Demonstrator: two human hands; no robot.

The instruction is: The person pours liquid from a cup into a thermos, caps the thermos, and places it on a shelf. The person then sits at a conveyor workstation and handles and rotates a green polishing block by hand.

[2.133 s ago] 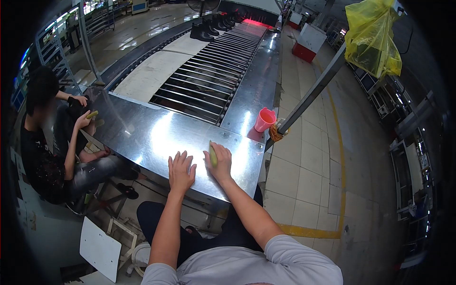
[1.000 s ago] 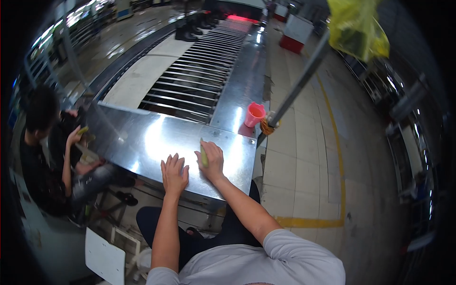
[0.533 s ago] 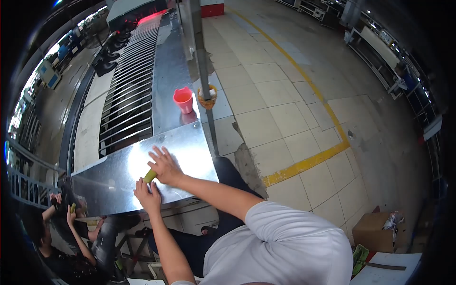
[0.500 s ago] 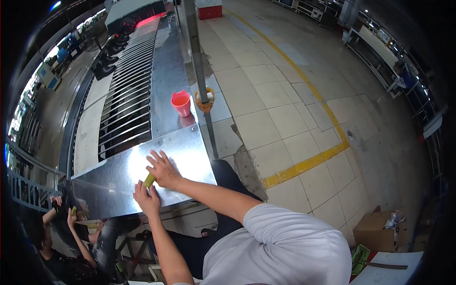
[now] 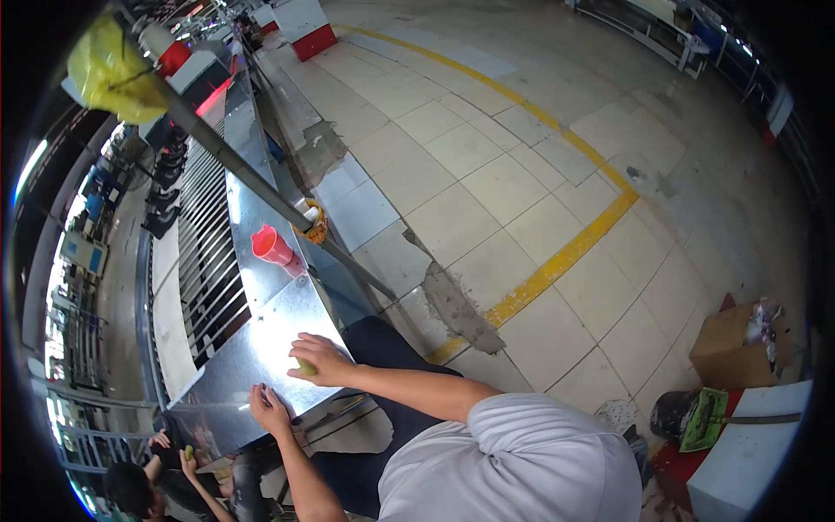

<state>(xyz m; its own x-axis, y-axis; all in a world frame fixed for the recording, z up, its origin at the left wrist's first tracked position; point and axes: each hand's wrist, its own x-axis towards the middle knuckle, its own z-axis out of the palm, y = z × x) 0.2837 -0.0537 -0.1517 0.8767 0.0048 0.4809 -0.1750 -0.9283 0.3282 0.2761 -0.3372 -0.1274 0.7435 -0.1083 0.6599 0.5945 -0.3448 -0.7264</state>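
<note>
My right hand [image 5: 322, 359] is closed around a yellow-green oblong thing [image 5: 304, 368] over the shiny metal tabletop [image 5: 287, 317]. Its exact kind is unclear, and the hand covers part of it. Closer to the table's near edge, my left hand [image 5: 270, 411] rests with bent fingers and the thumb apart; I make out nothing held in it. A small gap separates this hand from the yellow-green thing.
A pink cup [image 5: 271, 246] stands beside the roller conveyor [image 5: 204, 252]. A slanting metal pole [image 5: 235, 157] carries a small orange basket [image 5: 315, 222]. Black boots [image 5: 160, 217] line the conveyor. At lower left, another person [image 5: 130, 491] holds a similar yellow-green thing. A cardboard box [image 5: 731, 348] sits at right.
The view has swung, shifting the table lower in it. My left hand has come away from the yellow-green thing it was touching, while my right hand now grips it.
</note>
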